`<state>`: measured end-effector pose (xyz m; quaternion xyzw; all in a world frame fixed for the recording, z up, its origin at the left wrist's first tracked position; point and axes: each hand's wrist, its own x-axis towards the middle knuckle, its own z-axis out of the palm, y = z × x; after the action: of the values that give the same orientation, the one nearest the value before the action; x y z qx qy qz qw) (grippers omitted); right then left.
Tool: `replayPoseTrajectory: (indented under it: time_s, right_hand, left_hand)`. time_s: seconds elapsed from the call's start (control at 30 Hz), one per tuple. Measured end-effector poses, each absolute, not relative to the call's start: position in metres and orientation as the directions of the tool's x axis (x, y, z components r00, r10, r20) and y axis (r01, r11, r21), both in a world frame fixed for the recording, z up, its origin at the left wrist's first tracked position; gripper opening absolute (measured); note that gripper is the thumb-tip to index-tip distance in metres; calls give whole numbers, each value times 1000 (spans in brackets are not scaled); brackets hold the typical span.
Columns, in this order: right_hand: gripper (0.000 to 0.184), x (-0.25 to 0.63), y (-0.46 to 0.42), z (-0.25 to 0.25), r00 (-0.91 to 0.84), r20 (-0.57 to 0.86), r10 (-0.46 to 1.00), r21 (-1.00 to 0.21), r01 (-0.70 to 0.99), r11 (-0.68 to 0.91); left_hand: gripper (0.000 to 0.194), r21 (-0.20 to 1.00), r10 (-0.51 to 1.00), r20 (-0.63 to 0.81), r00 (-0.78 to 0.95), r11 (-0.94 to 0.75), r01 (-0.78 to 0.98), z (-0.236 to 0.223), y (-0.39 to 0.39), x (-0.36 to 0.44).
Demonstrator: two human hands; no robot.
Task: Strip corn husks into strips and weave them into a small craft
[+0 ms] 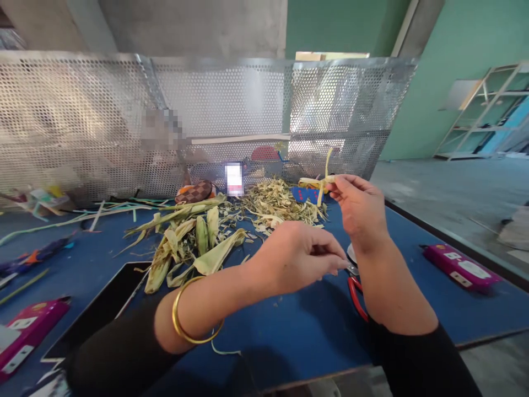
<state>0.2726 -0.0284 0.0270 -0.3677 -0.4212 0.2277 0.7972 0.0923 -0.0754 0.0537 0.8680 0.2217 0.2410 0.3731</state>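
Observation:
My right hand (359,205) is raised above the blue table (289,331) and pinches a small knotted piece of pale corn husk (319,183) between thumb and fingers. My left hand (298,255), with a gold bangle (190,320) on the wrist, reaches across in front of the right forearm, its fingers pinched together near red-handled scissors (356,291) lying on the table. What the left fingers hold, if anything, is too small to make out.
A heap of green and yellow corn husks (194,242) and shredded scraps (281,205) lies mid-table. A perforated metal screen (206,110) stands behind. Pink boxes (460,267) (25,331) sit right and left, a lit phone (234,179) at the back, and a dark cut-out (103,309) near left.

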Motion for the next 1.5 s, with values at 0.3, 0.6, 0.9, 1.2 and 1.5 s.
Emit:
replayPoseTrajectory:
  time_s: [0.3, 0.6, 0.9, 1.2, 1.5]
  right_hand:
    - [10, 263, -26, 21, 474, 433, 767, -843, -87, 530]
    - [12, 234, -26, 10, 292, 330, 898, -914, -139, 382]
    - [13, 205, -39, 5, 54, 258, 965, -963, -69, 261]
    - [22, 208, -33, -1, 140, 224, 965, -973, -31, 230]
    - [19, 199, -39, 3, 103, 226, 969, -971, -53, 232]
  left_hand:
    - [17, 567, 610, 209, 764, -712, 414, -37, -68, 84]
    - [44, 789, 731, 180, 658, -507, 347, 17, -46, 30]
    - [13, 783, 856, 345, 384, -488, 385, 37, -2, 2]
    - [11, 726, 828, 239, 507, -499, 473, 23, 24, -19]
    - [21, 909, 890, 227, 396, -340, 242, 26, 1, 2]
